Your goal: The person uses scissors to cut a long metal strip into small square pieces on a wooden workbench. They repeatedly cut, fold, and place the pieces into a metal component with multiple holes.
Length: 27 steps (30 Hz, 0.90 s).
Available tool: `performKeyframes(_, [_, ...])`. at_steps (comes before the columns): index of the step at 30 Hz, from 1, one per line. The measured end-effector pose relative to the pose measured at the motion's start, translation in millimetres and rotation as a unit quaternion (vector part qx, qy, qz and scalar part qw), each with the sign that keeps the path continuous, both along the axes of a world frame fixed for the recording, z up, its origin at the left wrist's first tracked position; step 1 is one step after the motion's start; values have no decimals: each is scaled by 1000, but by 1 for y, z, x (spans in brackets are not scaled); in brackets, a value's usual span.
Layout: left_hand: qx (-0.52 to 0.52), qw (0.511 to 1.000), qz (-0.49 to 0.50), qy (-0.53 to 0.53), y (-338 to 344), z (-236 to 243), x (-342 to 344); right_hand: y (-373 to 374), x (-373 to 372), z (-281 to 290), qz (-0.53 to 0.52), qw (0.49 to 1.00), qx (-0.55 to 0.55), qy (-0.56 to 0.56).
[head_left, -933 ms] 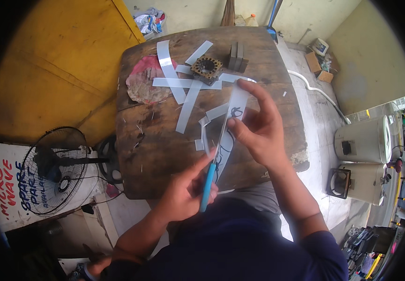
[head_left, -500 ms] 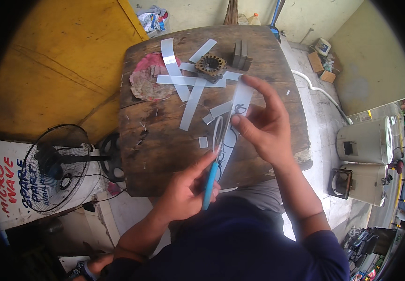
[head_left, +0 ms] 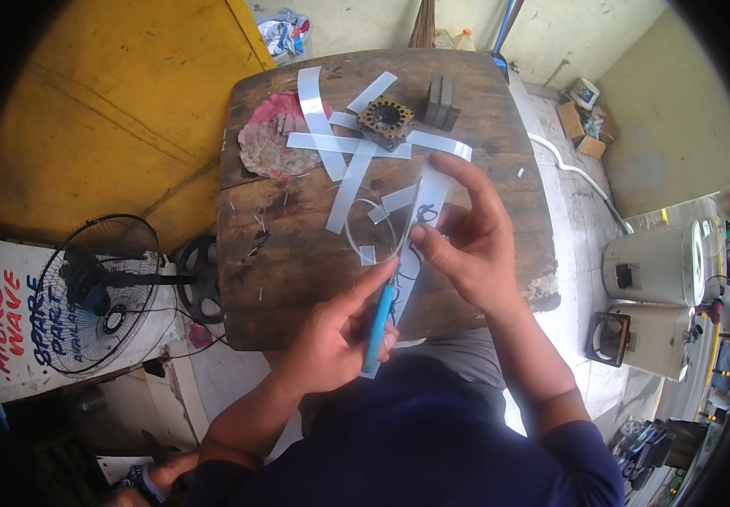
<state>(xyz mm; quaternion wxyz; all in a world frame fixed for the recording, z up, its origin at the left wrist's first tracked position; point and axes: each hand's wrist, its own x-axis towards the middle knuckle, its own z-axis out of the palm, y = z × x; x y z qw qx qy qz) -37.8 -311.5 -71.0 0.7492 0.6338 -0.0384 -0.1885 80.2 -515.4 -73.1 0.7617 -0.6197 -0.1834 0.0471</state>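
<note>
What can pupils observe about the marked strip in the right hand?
The strip is long, narrow and whitish, apparently thin plastic, with dark handwritten marks. It slants above the table beside a thin curl, its far end to the right. The right hand grips its far part; the left hand holds a blue handle at its near end.

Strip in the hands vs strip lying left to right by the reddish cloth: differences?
Held strip has dark scribbles; cloth-side strip shows none. Held strip is up in the right hand; cloth-side strip lies on the table, crossing others. Both: whitish, long, narrow.
</note>
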Motion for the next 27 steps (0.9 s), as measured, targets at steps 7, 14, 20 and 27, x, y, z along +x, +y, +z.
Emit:
performKeyframes(7, [7,1000,-6,-23,0,-1,2,-2,-1,1,-4,999,-29,-26])
performKeyframes(14, [1,999,10,-31,1,7,6,5,-8,-5,3,1000,5,-10])
performKeyframes(20, [-23,1000,13,6,-3,11,7,4,-8,-8,8,1000,7,-3])
performKeyframes(27, [-17,1000,21,-13,-1,17,14,7,-13,-14,15,999,-19,-38])
